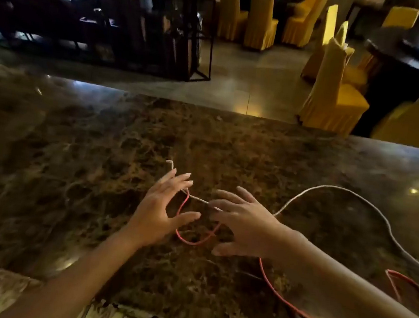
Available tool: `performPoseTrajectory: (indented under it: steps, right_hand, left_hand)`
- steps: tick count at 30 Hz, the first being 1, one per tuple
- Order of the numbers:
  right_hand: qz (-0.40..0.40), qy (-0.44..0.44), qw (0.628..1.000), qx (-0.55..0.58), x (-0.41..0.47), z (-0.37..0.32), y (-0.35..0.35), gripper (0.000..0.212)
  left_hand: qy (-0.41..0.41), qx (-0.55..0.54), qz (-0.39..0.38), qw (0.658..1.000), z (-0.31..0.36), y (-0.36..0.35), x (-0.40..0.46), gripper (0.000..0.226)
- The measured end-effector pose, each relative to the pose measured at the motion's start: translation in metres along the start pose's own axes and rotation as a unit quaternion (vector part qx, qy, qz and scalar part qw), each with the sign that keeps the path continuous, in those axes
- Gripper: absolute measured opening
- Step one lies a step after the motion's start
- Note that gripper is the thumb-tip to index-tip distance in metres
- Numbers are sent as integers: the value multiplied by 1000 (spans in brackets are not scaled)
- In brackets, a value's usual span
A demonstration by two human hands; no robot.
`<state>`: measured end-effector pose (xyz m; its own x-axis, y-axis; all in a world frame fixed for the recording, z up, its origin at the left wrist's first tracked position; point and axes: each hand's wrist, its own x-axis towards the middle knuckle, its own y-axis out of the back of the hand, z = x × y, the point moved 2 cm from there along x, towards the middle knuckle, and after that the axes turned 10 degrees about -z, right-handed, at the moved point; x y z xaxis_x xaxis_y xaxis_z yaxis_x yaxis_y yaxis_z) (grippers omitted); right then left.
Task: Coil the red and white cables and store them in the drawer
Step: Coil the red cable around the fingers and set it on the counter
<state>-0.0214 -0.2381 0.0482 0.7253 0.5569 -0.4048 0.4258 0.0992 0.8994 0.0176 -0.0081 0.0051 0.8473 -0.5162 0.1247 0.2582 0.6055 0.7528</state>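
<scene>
You are hovering your left hand (160, 205) and right hand (243, 221), both spread and empty, over the red cable (193, 240), risking tangling it with the crossing white cable (331, 187).

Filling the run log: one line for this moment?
left hand open | right hand open | red cable and white cable uncoiled on counter

The thin red cable (290, 305) vanishes beneath the right hand (241, 222) and forearm. The thin white cable (331, 189) runs off the right edge. Whether either hand touches a cable is unclear.
</scene>
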Motion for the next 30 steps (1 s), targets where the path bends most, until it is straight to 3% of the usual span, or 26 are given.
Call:
performPoseTrajectory:
  steps: [3,6,9,12,15,20,23,27,29,30]
  right_hand:
    - [-10,20,998,-63,9,-6,-9,44]
    - [41,68,995,58,13,-4,-8,32]
    - [95,94,962,237,7,6,8,28]
    - [111,90,899,414,5,21,22,17]
    - [148,154,801,559,-4,30,39,15]
    - [215,204,674,677,-7,52,53,29]
    - [257,164,625,719,-1,67,47,31]
    - [320,-15,587,744,3,85,32,31]
    - [335,-105,616,705,6,89,23,27]
    - [336,-147,655,660,6,90,20,23]
  left_hand:
    - [-15,-21,-49,998,-1,-11,-4,86]
    - [-42,-21,-61,997,2,-20,-5,81]
    - [-41,-63,-41,996,7,-20,-4,66]
    - [-33,-80,-4,996,16,-19,3,54]
    - [-40,-98,54,993,25,-13,15,42]
    - [-69,-170,66,981,42,-17,32,23]
    - [-22,-279,4,960,52,-22,37,25]
    - [26,-394,-50,917,64,-19,44,32]
    - [34,-412,-58,908,68,-20,46,30]
    - [41,-417,-64,906,69,-22,45,29]
